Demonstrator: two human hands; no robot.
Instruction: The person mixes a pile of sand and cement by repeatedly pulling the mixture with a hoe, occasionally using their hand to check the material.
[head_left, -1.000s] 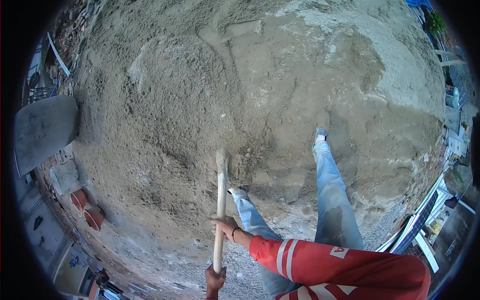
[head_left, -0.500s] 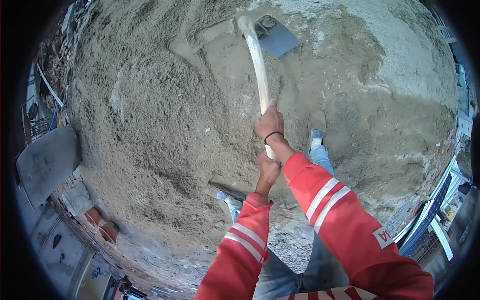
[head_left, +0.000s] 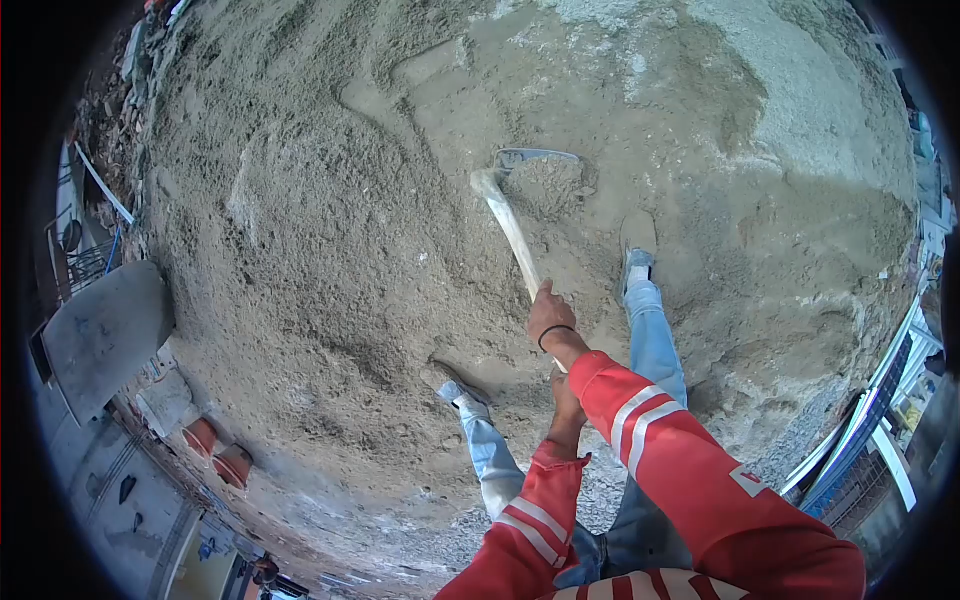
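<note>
The right hand (head_left: 549, 320) was wrapped around the wooden handle (head_left: 508, 230) of a hoe, its fingers curled tight about the shaft with no gap showing, a dark band around the wrist just behind it. The left hand (head_left: 566, 392) sat lower on the same handle, close behind the right and partly hidden by the right forearm; it too was closed on the wood, though its separate fingers could not be made out. Both arms wore red sleeves with white stripes. The handle ran up and to the left from the hands to the metal blade (head_left: 535, 158), which was sunk edge-first into the sand pile (head_left: 330, 230), with a clump of loose sand heaped against the blade's near face. The pile filled most of the view, coarse and grey-brown, paler and finer toward the upper right. The person stood on it in light blue jeans, the right foot (head_left: 637, 240) planted just beside the blade and the left foot (head_left: 452, 385) lower down on the slope, well apart from the blade. At the left edge lay a flat grey slab (head_left: 105, 335), and below it two orange pots (head_left: 220, 455) sat side by side near the foot of the pile.
</note>
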